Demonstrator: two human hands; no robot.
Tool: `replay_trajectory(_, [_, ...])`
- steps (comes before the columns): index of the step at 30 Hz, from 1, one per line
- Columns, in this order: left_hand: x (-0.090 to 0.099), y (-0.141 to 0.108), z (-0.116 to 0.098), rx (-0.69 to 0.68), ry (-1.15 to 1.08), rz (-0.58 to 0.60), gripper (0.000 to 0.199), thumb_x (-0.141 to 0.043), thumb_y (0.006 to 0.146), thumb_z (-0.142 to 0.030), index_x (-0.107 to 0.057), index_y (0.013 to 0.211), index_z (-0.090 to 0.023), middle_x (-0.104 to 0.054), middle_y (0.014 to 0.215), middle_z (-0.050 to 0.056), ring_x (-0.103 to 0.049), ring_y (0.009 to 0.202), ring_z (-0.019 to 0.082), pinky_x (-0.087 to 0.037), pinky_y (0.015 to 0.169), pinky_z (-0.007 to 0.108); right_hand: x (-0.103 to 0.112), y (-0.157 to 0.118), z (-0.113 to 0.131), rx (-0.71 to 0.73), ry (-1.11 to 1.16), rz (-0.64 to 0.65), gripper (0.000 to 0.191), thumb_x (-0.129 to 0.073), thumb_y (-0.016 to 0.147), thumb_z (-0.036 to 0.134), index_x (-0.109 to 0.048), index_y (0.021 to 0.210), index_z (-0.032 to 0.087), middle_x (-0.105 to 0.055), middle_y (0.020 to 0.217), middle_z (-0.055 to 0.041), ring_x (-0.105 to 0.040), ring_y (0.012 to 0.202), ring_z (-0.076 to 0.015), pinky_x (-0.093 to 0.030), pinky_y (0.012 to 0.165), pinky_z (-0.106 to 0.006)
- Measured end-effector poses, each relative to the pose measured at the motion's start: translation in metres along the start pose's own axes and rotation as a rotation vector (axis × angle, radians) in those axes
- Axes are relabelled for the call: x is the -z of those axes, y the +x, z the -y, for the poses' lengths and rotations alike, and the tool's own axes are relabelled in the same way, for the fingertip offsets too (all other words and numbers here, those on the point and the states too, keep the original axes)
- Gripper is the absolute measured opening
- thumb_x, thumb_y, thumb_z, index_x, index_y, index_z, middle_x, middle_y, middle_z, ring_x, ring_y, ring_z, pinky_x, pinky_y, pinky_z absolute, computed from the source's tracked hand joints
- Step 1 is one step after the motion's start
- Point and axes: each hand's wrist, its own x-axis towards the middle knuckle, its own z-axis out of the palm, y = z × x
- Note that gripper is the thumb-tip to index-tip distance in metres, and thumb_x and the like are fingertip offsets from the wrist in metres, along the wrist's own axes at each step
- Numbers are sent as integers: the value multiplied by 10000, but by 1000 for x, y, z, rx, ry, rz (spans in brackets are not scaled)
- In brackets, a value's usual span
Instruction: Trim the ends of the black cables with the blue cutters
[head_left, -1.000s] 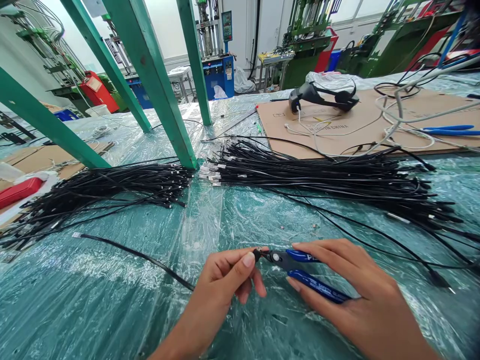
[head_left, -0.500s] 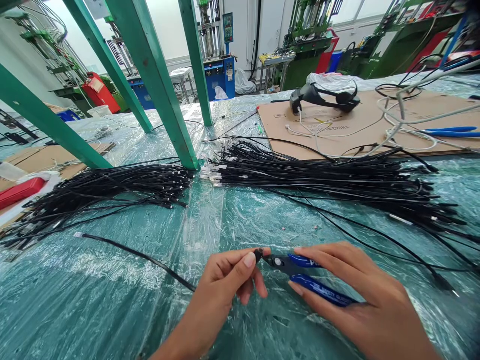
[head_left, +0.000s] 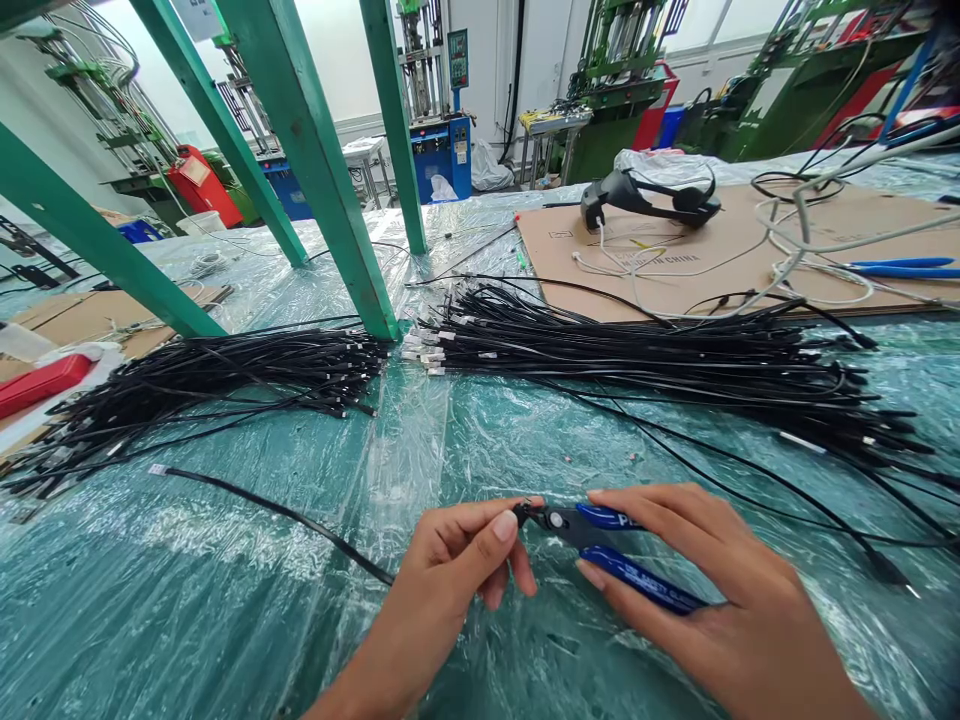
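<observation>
Between thumb and forefinger, my left hand (head_left: pixel 457 570) pinches the end of a black cable (head_left: pixel 300 515). The cable runs out to the left along the table and ends in a pale connector (head_left: pixel 157 469). My right hand (head_left: pixel 720 590) is closed around blue-handled flush cutters (head_left: pixel 637 575), thumb on the lower handle and fingers on the upper one. The cutters' dark jaws are at the black cable end, right by my left fingertips. Whether the blades touch it is too small to tell.
Behind my hands lie a black cable bundle on the right (head_left: pixel 637 350) and another on the left (head_left: pixel 247 375). Green posts (head_left: pixel 322 180) rise from the plastic-covered table (head_left: pixel 225 600). A headset (head_left: pixel 649 200) rests on cardboard (head_left: pixel 720 265), near blue-handled pliers (head_left: pixel 904 267).
The cutters' jaws and the cable end have shifted very slightly at my left fingertips. Both hands otherwise keep their places and grips.
</observation>
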Motion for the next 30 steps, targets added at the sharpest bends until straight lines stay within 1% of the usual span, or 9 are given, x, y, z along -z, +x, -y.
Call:
replay_trajectory(12, [0, 0, -1, 17, -9, -10, 329, -604, 902, -431, -749, 1088, -201, -620, 619, 14, -385, 515, 74, -294, 520, 203, 3, 3, 0, 13, 12, -8, 233, -655, 809, 384, -649, 1030, 310, -686, 902, -7, -656, 806, -211, -542, 661, -361])
replay_trajectory(18, [0, 0, -1, 4, -28, -40, 343, -638, 874, -452, -760, 1046, -182, -624, 614, 16, -404, 516, 73, -318, 527, 202, 8, 5, 4, 101, 16, 2, 252, -687, 791, 362, -640, 1030, 302, -686, 858, 6, -656, 766, -183, -554, 639, -326])
replay_trajectory(20, [0, 1, 0, 1, -41, -55, 334, -678, 842, -451, -766, 1010, -176, -626, 612, 13, -421, 520, 73, -332, 530, 197, 8, 5, 4, 96, 24, 4, 268, -686, 791, 363, -628, 1046, 302, -685, 868, 1, -657, 776, -191, -556, 646, -336])
replay_trajectory(25, [-1, 2, 0, 3, -74, -123, 310, -801, 718, -429, -758, 879, -168, -625, 590, -6, -440, 512, 66, -352, 507, 176, 5, 2, 1, 37, -13, -1, 268, -637, 820, 412, -612, 1070, 320, -671, 923, -23, -651, 819, -229, -553, 690, -397])
replay_trajectory(30, [-2, 2, -1, 7, -86, -160, 292, -831, 686, -393, -746, 852, -169, -626, 585, -15, -444, 506, 61, -365, 497, 165, 6, 0, 1, 7, -31, 43, 319, -661, 800, 412, -596, 1104, 340, -663, 963, -21, -642, 880, -249, -546, 717, -414])
